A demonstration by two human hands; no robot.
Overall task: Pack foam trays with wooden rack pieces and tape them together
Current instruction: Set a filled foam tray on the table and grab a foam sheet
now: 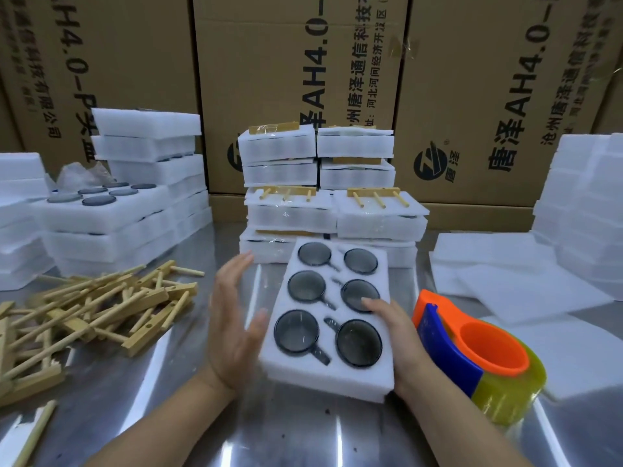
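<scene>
Nearest the camera, on the shiny metal tabletop [290, 433], two bare forearms reach forward to a white foam tray [332, 372] lying flat at centre. Its six round pockets each hold a dark, lens-like disc with a short handle [296, 331], set in two columns of three. The right hand [392, 326] holds the tray's right edge, its grip closed on the foam with fingertips resting over the middle right disc. The left hand [236, 326] is beside the tray's left edge, palm turned toward it and fingers spread, its grip released; it looks motion-blurred, and whether the thumb touches the foam cannot be told. Just right of the right hand sits an orange and blue tape dispenser [472, 345] loaded with a yellowish clear tape roll [509, 396]. To the left lies a loose heap of wooden rack pieces [101, 308], flat bars with dowel pegs, spreading to the frame's left edge. Right of centre, thin white foam sheets [505, 284] lie overlapping. Behind the tray stand two stacks of taped foam packs [333, 197], several with a wooden rack piece under clear tape on top. Farther left are stacks of filled foam trays [111, 210], one showing discs uncovered, and at far right a tall pile of white foam [586, 203]. Large printed cardboard cartons [296, 62] wall off the back.
</scene>
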